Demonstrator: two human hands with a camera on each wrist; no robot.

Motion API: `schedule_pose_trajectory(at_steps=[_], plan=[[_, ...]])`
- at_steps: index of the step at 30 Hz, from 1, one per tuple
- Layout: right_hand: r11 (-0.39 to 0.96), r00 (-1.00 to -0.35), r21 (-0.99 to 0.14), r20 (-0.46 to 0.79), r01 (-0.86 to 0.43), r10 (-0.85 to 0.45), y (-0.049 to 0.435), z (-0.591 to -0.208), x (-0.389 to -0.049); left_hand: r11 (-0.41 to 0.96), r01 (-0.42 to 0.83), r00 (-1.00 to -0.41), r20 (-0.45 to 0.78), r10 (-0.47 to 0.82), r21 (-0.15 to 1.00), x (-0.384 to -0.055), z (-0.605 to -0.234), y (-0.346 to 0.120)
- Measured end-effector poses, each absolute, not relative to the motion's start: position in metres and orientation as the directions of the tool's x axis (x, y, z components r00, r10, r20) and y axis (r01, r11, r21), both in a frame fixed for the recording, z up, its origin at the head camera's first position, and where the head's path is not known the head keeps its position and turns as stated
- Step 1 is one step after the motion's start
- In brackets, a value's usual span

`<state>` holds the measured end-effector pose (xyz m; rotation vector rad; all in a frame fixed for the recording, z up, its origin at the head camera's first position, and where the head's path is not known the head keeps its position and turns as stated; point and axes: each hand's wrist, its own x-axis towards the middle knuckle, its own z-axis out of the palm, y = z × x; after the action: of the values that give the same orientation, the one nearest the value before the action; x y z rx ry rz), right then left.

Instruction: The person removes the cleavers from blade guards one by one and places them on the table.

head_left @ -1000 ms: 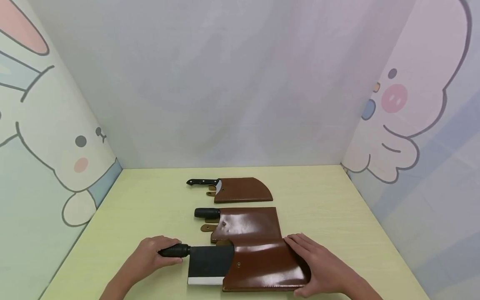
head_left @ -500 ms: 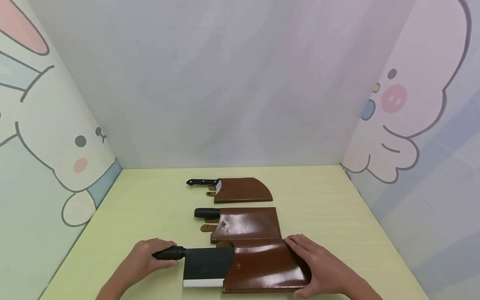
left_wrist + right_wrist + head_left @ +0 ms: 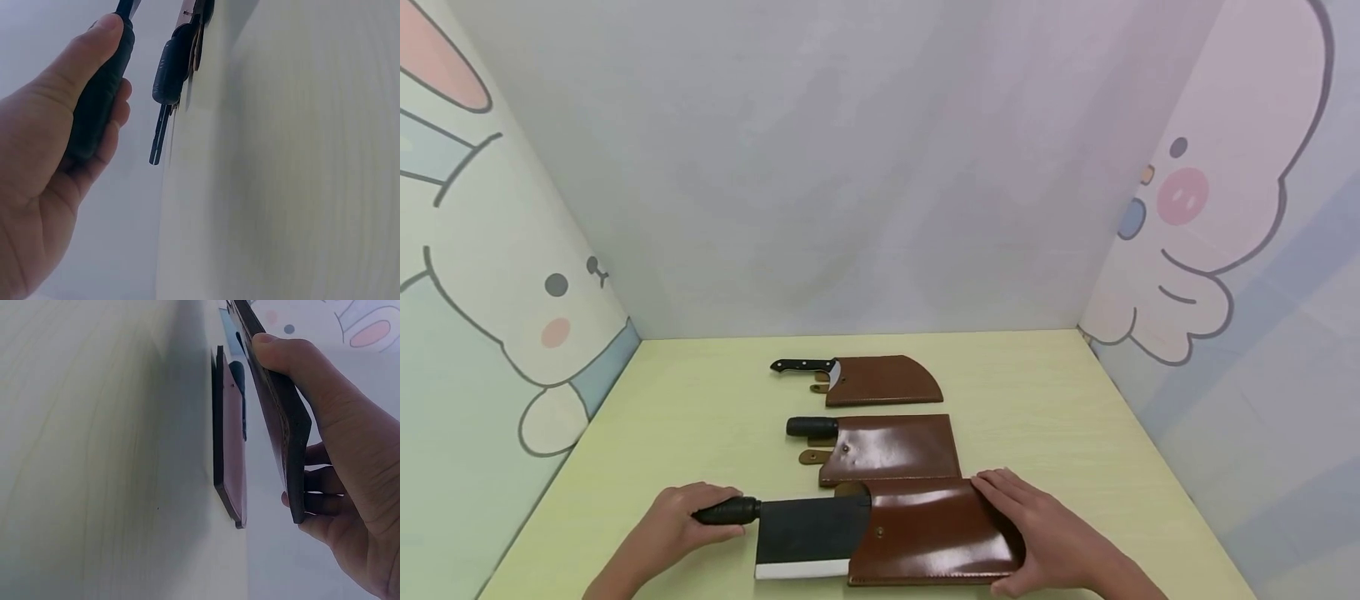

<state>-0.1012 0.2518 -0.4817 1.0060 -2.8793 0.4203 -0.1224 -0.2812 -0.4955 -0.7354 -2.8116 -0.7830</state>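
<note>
My left hand [image 3: 673,525] grips the black handle of a cleaver [image 3: 808,531] at the front of the table. About half of the cleaver's dark blade, with its bright edge toward me, shows outside a brown leather sheath [image 3: 936,533]; the rest is hidden inside. At the sheath's closed right end, my right hand [image 3: 1048,533] holds it between thumb and fingers. The left wrist view has the cleaver's handle [image 3: 100,100] wrapped by fingers and thumb. In the right wrist view, the held sheath [image 3: 284,419] appears raised off the table.
Just behind lies a second sheathed cleaver [image 3: 895,450] with a black handle and a strap [image 3: 814,457]. Farther back is a third sheathed knife [image 3: 883,381] with a riveted handle. Pale walls with cartoon prints surround the light wooden table [image 3: 700,417].
My left hand has moved left with the cleaver, and more of its blade shows outside the sheath. The right hand and sheath stay nearly in place. The head view has shifted slightly.
</note>
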Motion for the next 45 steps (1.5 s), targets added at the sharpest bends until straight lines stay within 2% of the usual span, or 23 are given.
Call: schedule_pose_trajectory(at_steps=[14, 25, 35, 41, 45], plan=[[0.74, -0.772, -0.219, 0.167, -0.636, -0.614, 0.255, -0.48, -0.102, 0.707, 0.54, -0.842, 0.311, 0.441, 0.457, -0.121, -0.497, -0.29], [0.744, -0.777, -0.228, 0.148, -0.629, -0.612, 0.257, -0.478, -0.101, 0.711, 0.526, -0.85, 0.294, 0.437, 0.465, -0.117, -0.495, -0.295], [0.741, -0.772, -0.217, 0.162, -0.635, -0.614, 0.262, -0.479, -0.101, 0.67, 0.588, -0.807, 0.379, 0.453, 0.452, -0.118, -0.499, -0.303], [0.738, -0.768, -0.215, 0.172, -0.64, -0.616, 0.265, -0.481, -0.101, 0.679, 0.56, -0.828, 0.339, 0.446, 0.474, -0.117, -0.496, -0.305], [0.746, -0.779, -0.224, 0.153, -0.627, -0.608, 0.267, -0.479, -0.1, 0.67, 0.575, -0.818, 0.356, 0.452, 0.47, -0.117, -0.498, -0.306]])
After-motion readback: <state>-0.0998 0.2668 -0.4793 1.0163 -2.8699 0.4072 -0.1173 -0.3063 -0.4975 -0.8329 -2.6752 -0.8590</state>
